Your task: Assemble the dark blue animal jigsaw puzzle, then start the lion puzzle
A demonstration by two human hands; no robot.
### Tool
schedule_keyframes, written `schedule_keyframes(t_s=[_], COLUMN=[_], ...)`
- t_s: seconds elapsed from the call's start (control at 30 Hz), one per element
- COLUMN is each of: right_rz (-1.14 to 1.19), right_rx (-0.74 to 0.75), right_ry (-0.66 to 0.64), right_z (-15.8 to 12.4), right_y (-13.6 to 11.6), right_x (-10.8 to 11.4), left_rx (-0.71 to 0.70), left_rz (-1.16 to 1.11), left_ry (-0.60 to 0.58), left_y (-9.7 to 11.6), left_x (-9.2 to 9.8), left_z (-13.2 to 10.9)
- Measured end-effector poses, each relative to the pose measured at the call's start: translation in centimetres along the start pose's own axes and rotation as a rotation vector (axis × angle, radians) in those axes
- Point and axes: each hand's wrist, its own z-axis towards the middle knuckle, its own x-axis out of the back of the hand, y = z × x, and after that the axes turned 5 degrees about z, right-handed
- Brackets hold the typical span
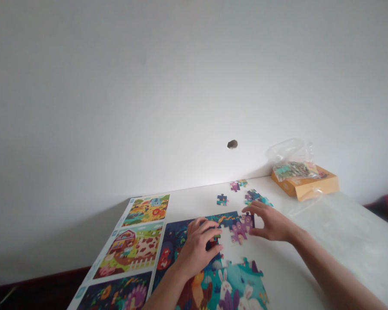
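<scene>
White tabletop (pixel 338 245), jigsaw puzzle (pixel 228 280) partly assembled on it — left hand (pixel 196 252) curled, fingertips pinching a puzzle piece (pixel 217 235) over the gap; right hand (pixel 269 222) spread, touching purple-patterned pieces (pixel 239 229) at the puzzle's edge — loose pieces (pixel 254 196) beyond.

Purple jigsaw piece (pixel 238 231), teal puzzle section with white rabbits (pixel 237 275), orange box (pixel 313 187)

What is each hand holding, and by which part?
The left hand pinches a small green cardboard jigsaw piece at its edge, mostly hidden. The right hand holds nothing, fingertips on purple jigsaw pieces.
</scene>
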Motion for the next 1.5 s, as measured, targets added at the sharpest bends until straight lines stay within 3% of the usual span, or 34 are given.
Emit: schedule_keyframes(t_s=[0.2, 0.4, 0.8, 1.17, 1.5], right_rz=[0.036, 0.04, 0.099, 0.1, 0.131], right_rx=[-0.135, -0.069, -0.028, -0.016, 0.038], right_ry=[-0.168, -0.166, -0.178, -0.174, -0.178], right_z=[-0.7, -0.4, -0.4, -0.1, 0.1], right_y=[1.3, 0.3, 0.5, 0.1, -0.3], right_x=[0.6, 1.0, 0.7, 0.4, 0.3], left_rx=[-0.003, 0.0, -0.002, -0.218, -0.21], left_rz=[0.01, 0.015, 0.03, 0.045, 0.05], left_ry=[0.005, 0.002, -0.012, -0.124, -0.26], left_y=[0.0, 0.0, 0.1, 0.8, 1.2], left_x=[-0.1, -0.1, 0.0, 1.0, 1.5], left_z=[0.0, 0.0, 0.0, -0.3, 0.0])
